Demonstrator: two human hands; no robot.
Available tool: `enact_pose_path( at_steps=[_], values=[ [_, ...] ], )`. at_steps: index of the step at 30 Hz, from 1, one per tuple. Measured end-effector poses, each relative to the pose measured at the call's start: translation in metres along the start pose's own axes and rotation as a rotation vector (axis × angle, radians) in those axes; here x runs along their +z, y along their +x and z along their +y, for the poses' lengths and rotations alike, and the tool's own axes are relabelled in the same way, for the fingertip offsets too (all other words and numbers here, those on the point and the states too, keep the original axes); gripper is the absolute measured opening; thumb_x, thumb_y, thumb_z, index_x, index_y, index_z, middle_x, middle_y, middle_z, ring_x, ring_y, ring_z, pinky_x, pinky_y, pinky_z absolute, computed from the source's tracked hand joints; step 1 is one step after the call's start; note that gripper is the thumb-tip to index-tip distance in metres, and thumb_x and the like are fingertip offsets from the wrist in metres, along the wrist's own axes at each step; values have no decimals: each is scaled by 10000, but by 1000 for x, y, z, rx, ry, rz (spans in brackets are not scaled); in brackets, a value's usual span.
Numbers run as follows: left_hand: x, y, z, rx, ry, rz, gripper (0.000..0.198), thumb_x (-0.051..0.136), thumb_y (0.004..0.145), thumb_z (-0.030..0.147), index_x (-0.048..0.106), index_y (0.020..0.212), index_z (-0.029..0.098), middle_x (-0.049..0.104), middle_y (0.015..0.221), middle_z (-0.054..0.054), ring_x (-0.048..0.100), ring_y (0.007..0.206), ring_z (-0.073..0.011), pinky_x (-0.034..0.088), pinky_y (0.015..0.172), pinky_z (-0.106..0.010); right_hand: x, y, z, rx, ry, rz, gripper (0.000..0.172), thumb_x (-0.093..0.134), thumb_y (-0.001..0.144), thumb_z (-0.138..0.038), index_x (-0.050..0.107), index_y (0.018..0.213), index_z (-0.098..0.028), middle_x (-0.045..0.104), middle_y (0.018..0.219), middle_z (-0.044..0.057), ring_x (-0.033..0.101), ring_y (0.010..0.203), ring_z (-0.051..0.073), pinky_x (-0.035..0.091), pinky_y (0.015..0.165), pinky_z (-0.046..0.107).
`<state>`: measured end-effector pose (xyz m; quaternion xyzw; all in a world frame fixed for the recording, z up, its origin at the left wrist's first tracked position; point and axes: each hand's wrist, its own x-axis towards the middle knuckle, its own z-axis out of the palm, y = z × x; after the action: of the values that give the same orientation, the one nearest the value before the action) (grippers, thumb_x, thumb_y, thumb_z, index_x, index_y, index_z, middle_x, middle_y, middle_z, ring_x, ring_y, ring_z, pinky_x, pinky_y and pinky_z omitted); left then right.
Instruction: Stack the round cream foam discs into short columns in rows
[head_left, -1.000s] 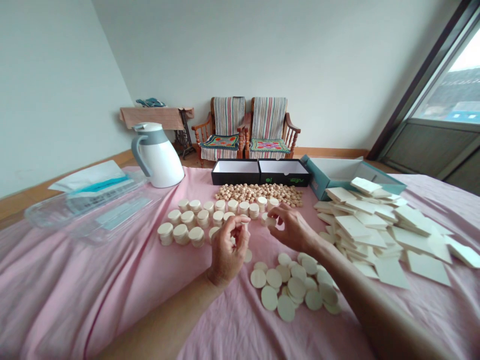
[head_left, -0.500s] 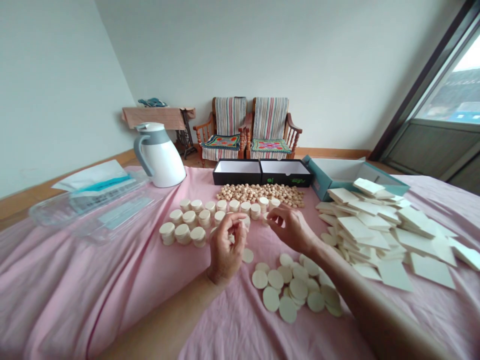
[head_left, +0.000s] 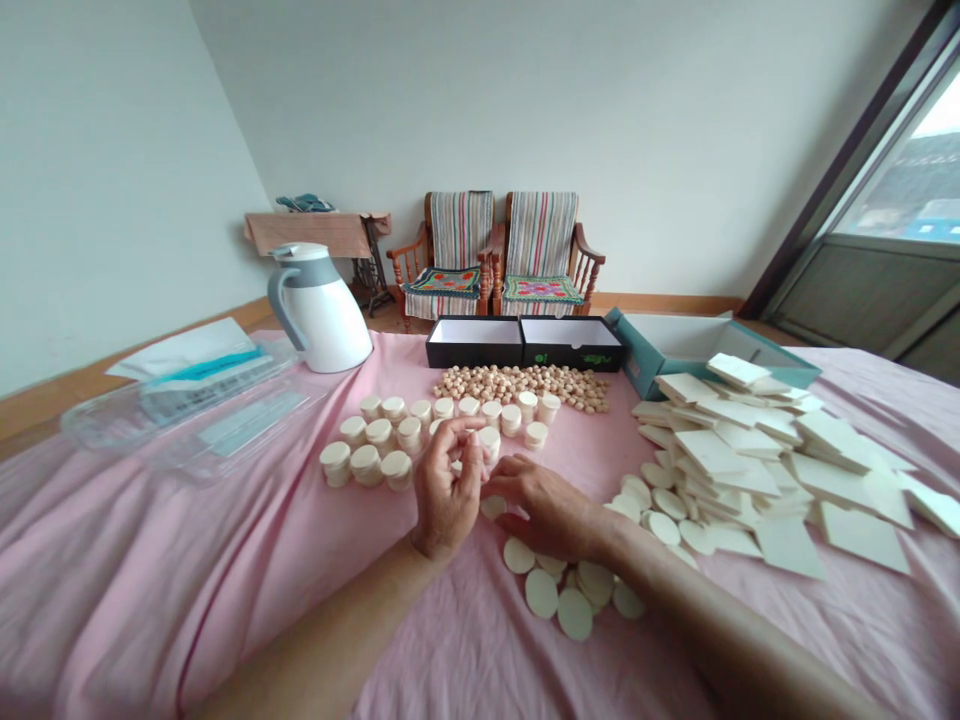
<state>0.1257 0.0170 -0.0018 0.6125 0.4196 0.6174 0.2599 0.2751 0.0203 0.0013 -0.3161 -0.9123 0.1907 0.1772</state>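
Observation:
My left hand [head_left: 444,490] is raised a little above the pink cloth with its fingers curled into a pinch; a pale round disc seems to sit between the fingertips. Just right of it, my right hand [head_left: 551,512] lies low over the loose flat discs [head_left: 574,610], and its fingers and thumb close on one loose disc [head_left: 493,507]. Behind the hands, short stacks of discs [head_left: 379,440] stand in rows. A heap of small wooden beads [head_left: 525,384] lies further back.
A pile of pale square tiles [head_left: 757,450] spreads at the right beside a teal box [head_left: 675,350]. Two open black boxes [head_left: 525,343] sit at the back, a white jug [head_left: 321,310] at the left, and a clear plastic tray [head_left: 187,410] beside it.
My right hand has dropped from the disc stacks towards me, down onto the loose discs. My left hand has stayed nearly in place, fingers still curled.

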Motion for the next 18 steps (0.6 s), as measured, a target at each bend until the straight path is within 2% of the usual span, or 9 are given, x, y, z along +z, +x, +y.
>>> enact_pose_path(
  at_steps=[3,5,8,14,18],
  values=[
    [0,0,-1,-1,0,3,207,481,902,335,540,998,162,574,664,15,534,498,-71,449,507,-171,1,-1,3,95,-36,51,225,559,671,-93,585,881,-171,566,924,58,528,858,164,437,762,266],
    [0,0,-1,-3,-2,-2,205,482,902,334,537,1000,164,578,674,12,529,490,-68,442,495,-169,1,0,7,207,-92,150,211,543,685,-113,561,888,-166,548,905,63,517,817,163,435,726,271],
    [0,-1,-1,-12,-1,-4,212,485,899,339,543,996,161,581,698,4,524,486,-66,429,475,-165,0,2,14,333,-216,274,172,513,741,-148,545,909,-164,544,919,86,508,869,194,427,753,302],
    [1,-1,0,-10,-14,-1,227,496,888,353,554,983,155,584,694,0,520,479,-65,428,463,-162,3,6,22,382,-280,271,265,509,796,-187,536,1059,-169,546,1017,112,506,992,222,423,816,322],
    [1,-2,-2,-6,5,-3,215,500,885,339,557,988,160,603,720,-13,549,525,-80,443,487,-170,-4,3,22,387,-274,315,200,506,823,-234,573,1002,-175,580,961,88,548,884,189,418,745,283]
  ],
)
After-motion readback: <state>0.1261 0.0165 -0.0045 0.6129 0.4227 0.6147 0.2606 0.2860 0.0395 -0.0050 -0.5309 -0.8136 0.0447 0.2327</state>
